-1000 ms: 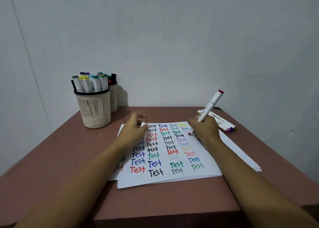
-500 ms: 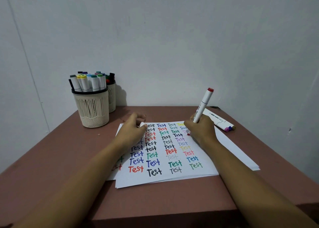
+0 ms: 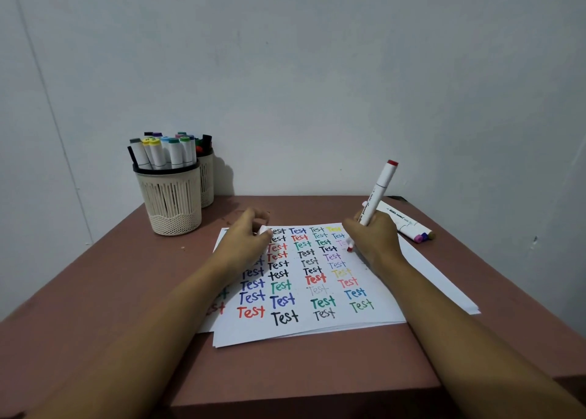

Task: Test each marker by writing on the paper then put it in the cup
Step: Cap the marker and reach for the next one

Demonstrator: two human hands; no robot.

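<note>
Paper [image 3: 425, 273] reads "Test" repeatedly; right grip [image 3: 375, 238] clasps red marker [image 3: 380, 185], left grip [image 3: 247, 241] pinches white cap [image 3: 263, 229].

The cream cup [image 3: 172, 203] stood at the far-left corner of the table [image 3: 104, 279], close to the wall [image 3: 317, 86]. Its mouth was crowded with upright markers [image 3: 165, 154], with only narrow gaps between their caps. A second cup [image 3: 207, 181] sat just behind it, half hidden. Bare brown tabletop ran from the cup to the left hand [image 3: 245, 244], which pinched a white cap [image 3: 263, 230] over the upper-left part of the paper [image 3: 428, 276]. The right hand [image 3: 375, 238] held a red marker [image 3: 379, 190] tilted up over the sheet's right side. Just beyond it, a few loose markers [image 3: 409, 225] lay by the far-right edge. A strip of table lay in front of the sheets.
</note>
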